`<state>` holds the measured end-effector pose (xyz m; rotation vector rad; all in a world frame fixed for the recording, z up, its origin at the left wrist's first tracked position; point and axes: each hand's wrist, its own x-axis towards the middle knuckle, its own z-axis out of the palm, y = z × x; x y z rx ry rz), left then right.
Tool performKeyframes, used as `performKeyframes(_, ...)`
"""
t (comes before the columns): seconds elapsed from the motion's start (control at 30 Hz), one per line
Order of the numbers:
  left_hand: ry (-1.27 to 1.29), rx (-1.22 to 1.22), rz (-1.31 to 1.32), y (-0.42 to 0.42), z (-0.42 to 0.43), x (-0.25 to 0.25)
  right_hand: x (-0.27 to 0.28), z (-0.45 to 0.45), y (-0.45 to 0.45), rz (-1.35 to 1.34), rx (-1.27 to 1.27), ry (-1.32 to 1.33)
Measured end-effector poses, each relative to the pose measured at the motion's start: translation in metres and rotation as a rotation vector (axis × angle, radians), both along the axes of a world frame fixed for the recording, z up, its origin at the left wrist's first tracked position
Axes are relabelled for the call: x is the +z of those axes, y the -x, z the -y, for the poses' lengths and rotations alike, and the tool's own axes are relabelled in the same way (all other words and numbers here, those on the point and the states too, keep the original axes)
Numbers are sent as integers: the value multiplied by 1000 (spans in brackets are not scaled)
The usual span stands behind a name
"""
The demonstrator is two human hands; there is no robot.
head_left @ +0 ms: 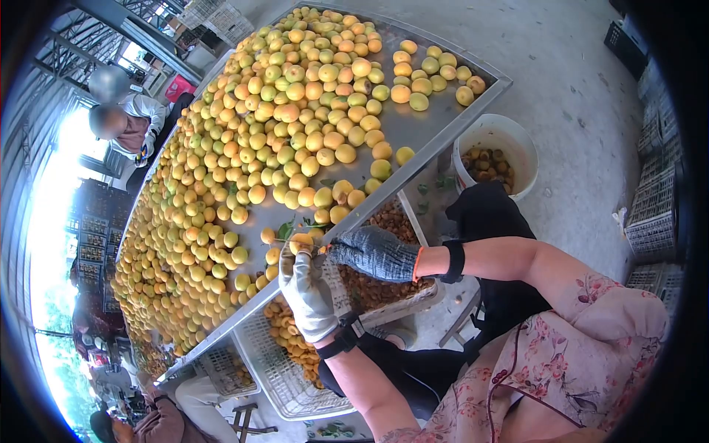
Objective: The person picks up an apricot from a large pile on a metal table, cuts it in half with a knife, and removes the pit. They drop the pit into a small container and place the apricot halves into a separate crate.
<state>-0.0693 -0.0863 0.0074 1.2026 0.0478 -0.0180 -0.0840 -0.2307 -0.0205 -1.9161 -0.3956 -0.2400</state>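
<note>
Far left of the grip, we see a person in a dark vest with pale sleeves (140, 118), the head blurred over. Below, also left of the grip, a second person in a brownish top (166, 421) is cut off by the lower edge.

Nearer the grip, a wide heap of round yellow-orange fruits (295, 92) covers much of a grey metal table (443, 140); at the heap's far left, we can hardly make out single pieces.

At the table's near edge, our left hand in a white glove (304, 292) grasps one round yellow-orange fruit (300, 241), its fingers closed about the lower side and hiding part of it. Just below that hand, a white plastic crate (325, 402) holds orange fruit pieces (295, 343), partly covered by our forearm.

Just right of the held fruit, our right hand in a grey knitted glove (380, 252) points towards it. A small orange bit (323, 249) shows at its fingertips, too small to identify; we cannot tell how firmly the fingers are closed.

Beyond the grip to the upper right, a white bucket (526, 151) holds brownish fruit. Farther right, stacked grey crates (653, 214) fade into the dark rim.
</note>
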Motion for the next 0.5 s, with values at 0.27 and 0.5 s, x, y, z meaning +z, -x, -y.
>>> performKeyframes(0.27,308,12,-84,-1,16,-19,-7,-2,4,-87,-59,106)
performKeyframes(0.5,512,60,-72,-10,-12,-34,-36,9,22,-74,-25,151)
